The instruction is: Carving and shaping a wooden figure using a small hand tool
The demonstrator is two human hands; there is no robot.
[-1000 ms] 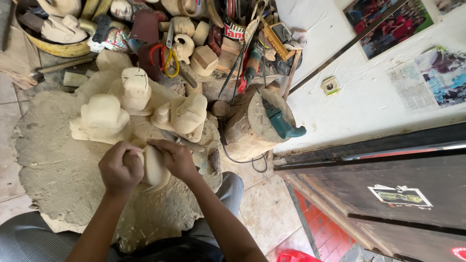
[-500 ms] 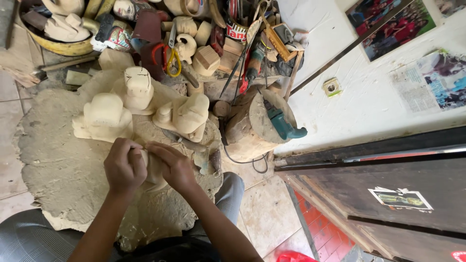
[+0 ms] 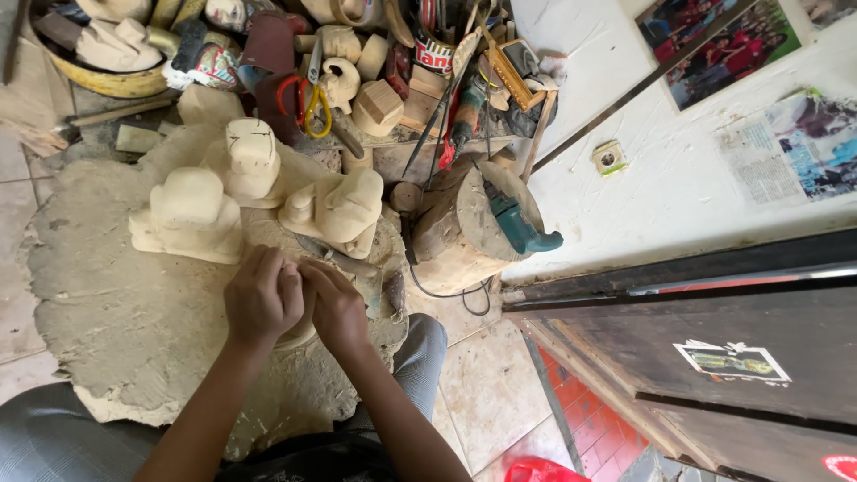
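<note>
Head camera looks down at two hands pressed close together over one small pale wooden piece (image 3: 299, 332), which sits near the person's knees on a dusty cloth (image 3: 107, 303). Left hand (image 3: 262, 297) is curled around the piece from the left, and right hand (image 3: 337, 302) closes on it from the right; the fingers of both touch each other. Just beyond the hands, three unfinished pale carvings (image 3: 254, 161) stand on the cloth. Further right, one wood stump (image 3: 455, 236) carries one teal power tool (image 3: 522, 228). At the far edge, one pair of scissors with red and yellow handles (image 3: 308, 98) lies among many small wooden parts.
</note>
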